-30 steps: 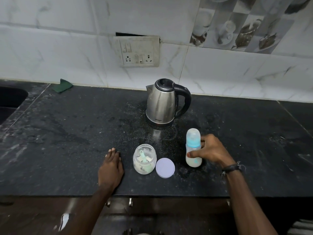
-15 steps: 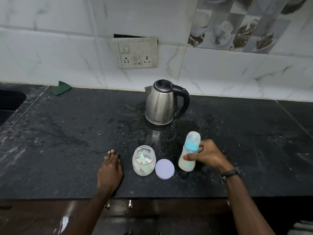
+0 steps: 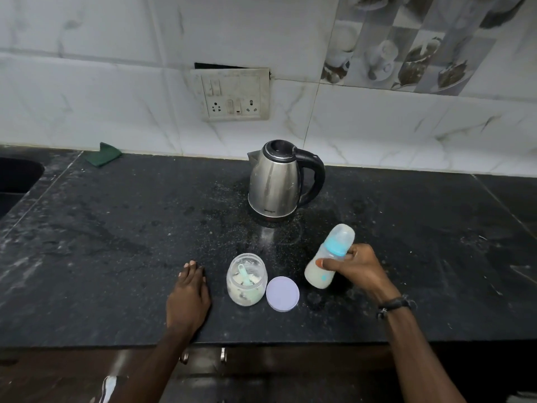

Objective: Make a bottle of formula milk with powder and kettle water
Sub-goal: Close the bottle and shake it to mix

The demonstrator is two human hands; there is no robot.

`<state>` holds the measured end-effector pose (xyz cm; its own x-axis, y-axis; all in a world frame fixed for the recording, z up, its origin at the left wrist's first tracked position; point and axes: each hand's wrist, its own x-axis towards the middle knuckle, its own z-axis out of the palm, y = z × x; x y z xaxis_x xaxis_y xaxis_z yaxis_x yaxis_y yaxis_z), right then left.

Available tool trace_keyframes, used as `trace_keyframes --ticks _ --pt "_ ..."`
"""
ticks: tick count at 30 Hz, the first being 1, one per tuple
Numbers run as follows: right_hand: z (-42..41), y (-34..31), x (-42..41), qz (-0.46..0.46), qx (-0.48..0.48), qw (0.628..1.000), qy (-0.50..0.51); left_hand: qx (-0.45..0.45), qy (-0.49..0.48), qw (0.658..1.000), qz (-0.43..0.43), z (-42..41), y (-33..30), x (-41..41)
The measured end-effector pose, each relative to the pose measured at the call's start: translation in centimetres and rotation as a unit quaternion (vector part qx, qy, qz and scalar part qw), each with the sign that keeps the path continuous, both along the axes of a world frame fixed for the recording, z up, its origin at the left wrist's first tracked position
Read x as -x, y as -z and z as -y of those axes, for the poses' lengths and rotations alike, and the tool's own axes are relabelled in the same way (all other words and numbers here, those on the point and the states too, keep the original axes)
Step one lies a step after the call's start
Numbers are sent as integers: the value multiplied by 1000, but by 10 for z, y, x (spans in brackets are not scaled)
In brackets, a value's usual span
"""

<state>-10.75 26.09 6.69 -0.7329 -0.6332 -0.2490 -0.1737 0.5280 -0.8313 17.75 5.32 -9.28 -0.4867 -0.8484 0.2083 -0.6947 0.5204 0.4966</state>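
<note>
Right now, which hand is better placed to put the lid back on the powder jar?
Left. The left hand rests flat and free beside the powder jar, near the lid; the right hand grips the tilted bottle.

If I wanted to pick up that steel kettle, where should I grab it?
Probably by the black loop handle on the kettle, coming from the right. The handle arches clear of the body, leaving a gap for fingers, and the spout points left, away from that side. Nothing blocks the approach.
</note>
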Motion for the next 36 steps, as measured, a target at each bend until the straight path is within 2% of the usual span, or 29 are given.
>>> trace_keyframes --ticks 4,7,11,13,14,18,21,23,25,28,32,36 --pt "1 -6 1 21 4 1000 -12 2 -1 1000 5 -1 2 0" --pt "1 -13 1 -77 -76 994 15 -1 -4 1000 4 0 0 0" --pt "3 -20 4 -32 -60 998 9 1 0 1000 6 -1 1 1" --pt "2 -23 5 -78 -93 993 6 1 -3 1000 5 0 1 0" --pt "3 -24 5 -93 -92 991 13 0 -2 1000 6 -1 1 0" --pt "6 -23 4 -35 -64 997 -8 -4 -3 1000 6 -1 0 0" --pt "6 -23 3 -115 -98 988 4 -5 -2 1000 5 -1 0 0" --pt "7 -21 3 -74 -72 994 -23 -4 -1 1000 6 -1 0 -1" --pt "7 -20 2 -38 -71 997 -8 -3 -1 1000 2 -1 -1 -1" --pt "6 -22 1 -106 -84 991 7 -5 1 1000 4 -1 -1 1" --pt "4 -20 5 -42 -41 998 -7 -3 -1 1000 1 -1 0 -1" --pt "3 -21 6 -89 -54 995 -5 0 -3 1000 -1 -2 0 1"
